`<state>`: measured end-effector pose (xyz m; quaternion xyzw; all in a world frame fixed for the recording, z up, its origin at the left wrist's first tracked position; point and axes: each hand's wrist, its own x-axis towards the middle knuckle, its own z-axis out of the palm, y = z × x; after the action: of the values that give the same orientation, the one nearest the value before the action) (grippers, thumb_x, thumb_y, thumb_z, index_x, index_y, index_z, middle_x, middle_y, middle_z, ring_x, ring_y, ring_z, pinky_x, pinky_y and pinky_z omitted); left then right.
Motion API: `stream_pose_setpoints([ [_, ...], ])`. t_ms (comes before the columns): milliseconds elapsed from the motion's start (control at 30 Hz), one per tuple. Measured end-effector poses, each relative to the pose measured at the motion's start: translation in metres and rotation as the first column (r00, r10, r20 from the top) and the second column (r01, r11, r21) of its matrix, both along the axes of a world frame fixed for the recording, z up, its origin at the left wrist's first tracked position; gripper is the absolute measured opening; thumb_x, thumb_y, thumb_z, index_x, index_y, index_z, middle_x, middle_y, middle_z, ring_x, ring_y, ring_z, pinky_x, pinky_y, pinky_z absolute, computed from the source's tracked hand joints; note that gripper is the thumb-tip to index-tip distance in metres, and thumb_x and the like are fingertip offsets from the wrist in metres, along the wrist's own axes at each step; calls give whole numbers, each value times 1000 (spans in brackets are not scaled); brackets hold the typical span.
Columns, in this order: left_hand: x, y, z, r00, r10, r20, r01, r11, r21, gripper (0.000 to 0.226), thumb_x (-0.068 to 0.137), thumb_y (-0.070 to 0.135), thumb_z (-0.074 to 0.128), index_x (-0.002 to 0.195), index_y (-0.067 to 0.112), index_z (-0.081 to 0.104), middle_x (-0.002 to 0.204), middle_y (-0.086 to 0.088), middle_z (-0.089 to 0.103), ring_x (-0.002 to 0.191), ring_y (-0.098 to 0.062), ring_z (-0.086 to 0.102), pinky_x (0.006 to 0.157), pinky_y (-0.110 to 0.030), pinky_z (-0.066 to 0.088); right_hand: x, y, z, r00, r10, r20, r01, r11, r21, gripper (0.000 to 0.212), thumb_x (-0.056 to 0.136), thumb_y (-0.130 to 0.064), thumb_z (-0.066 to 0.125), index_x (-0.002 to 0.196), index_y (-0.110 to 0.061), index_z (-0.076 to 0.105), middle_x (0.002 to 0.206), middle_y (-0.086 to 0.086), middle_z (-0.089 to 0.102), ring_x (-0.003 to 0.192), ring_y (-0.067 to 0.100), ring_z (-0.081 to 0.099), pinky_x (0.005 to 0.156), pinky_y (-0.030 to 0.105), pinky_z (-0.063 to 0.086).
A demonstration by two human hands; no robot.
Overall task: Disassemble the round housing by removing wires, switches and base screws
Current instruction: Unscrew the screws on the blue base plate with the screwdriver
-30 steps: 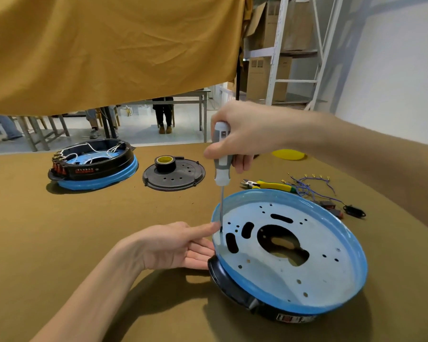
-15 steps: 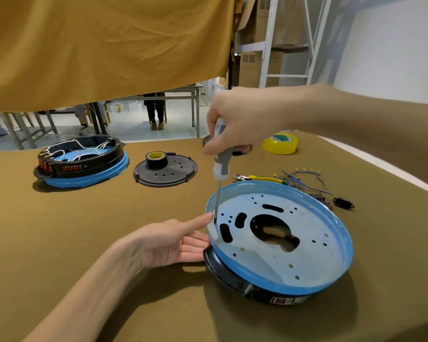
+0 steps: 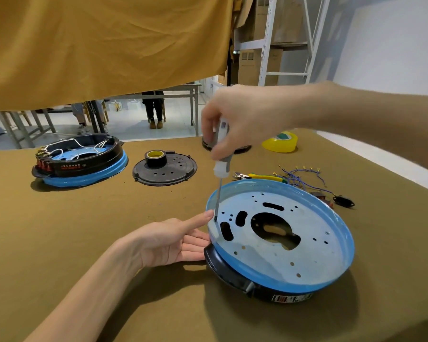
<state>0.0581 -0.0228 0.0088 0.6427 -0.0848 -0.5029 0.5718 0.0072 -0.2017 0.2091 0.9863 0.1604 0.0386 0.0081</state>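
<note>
The round housing (image 3: 314,272) lies upside down on the brown cloth, blue rim up, its pale metal base plate full of holes and slots. My right hand (image 3: 235,117) grips a grey-handled screwdriver (image 3: 221,166) held upright, its tip set on the plate near the left rim. My left hand (image 3: 173,240) lies flat against the housing's left side, fingers straight, the thumb reaching up to the rim beside the screwdriver tip. Removed blue wires (image 3: 299,175) and a black switch (image 3: 344,201) lie behind the housing.
A second housing (image 3: 82,161) with white wires stands at the back left. A black round cover (image 3: 164,169) carries a tape roll (image 3: 155,156). Yellow-handled cutters (image 3: 260,176) and a yellow tape roll (image 3: 281,141) lie at the back right. A mustard cloth hangs overhead.
The view has shifted, so everything sits slightly lower and left in frame. Both hands keep their places: screwdriver on the plate, left hand against the housing.
</note>
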Motion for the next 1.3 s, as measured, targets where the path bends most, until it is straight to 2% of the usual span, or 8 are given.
stream_pose_setpoints([
  [267,-1,0,1,1000,14,9,-14,1000,18,79,60,55,87,111,-1,68,108,-21,76,88,-25,76,74,-30,63,8,0,-3,971,-236,24,236,948,-214,72,95,-72,41,83,-9,72,58,4,72,46,13,69,54,27,58],
  [400,-2,-1,2,1000,9,22,-9,1000,29,82,59,56,86,114,-1,67,109,-21,76,90,-25,76,77,-31,63,8,-6,4,992,-64,-112,75,993,93,15,86,-39,76,95,-27,72,90,3,76,72,15,71,54,16,54],
  [533,-2,-2,3,1000,12,24,-13,1000,28,79,58,56,86,110,-1,68,105,-20,77,87,-25,76,75,-30,63,7,-9,4,971,-125,-206,149,983,103,30,86,-53,73,105,-31,66,93,3,75,76,19,74,51,24,56],
  [633,-4,-2,3,999,16,41,-18,999,38,79,57,57,85,108,0,68,100,-18,77,83,-23,76,71,-29,62,10,-11,-10,967,-238,89,251,953,-173,65,96,-71,38,85,-14,65,66,6,69,49,21,65,42,25,42],
  [833,-7,-4,2,997,26,68,-28,999,28,76,62,61,80,106,2,68,94,-15,78,79,-21,75,69,-26,61,4,-9,5,994,2,-108,13,989,145,25,80,-41,83,99,-37,68,94,-13,64,82,8,65,63,23,51],
  [1033,-10,-6,3,997,37,68,-37,999,4,72,69,61,76,108,2,68,94,-14,78,76,-19,75,65,-24,60,14,-4,-3,983,-170,66,176,978,-109,60,93,-71,47,98,-15,69,67,4,74,55,15,71,45,21,48],
  [1167,-12,-6,3,996,45,75,-45,999,0,71,69,62,75,107,3,68,93,-13,78,76,-19,75,65,-24,60,11,-3,11,988,-61,-141,75,992,100,17,88,-36,75,101,-27,69,84,-2,73,65,11,69,51,17,52],
  [1300,-11,-7,3,996,39,81,-39,999,-8,68,70,63,74,103,4,68,92,-13,78,76,-19,75,65,-24,60,10,-4,13,984,-72,-164,74,997,6,32,84,-49,76,107,-33,63,86,-4,74,71,11,72,55,22,52],
])
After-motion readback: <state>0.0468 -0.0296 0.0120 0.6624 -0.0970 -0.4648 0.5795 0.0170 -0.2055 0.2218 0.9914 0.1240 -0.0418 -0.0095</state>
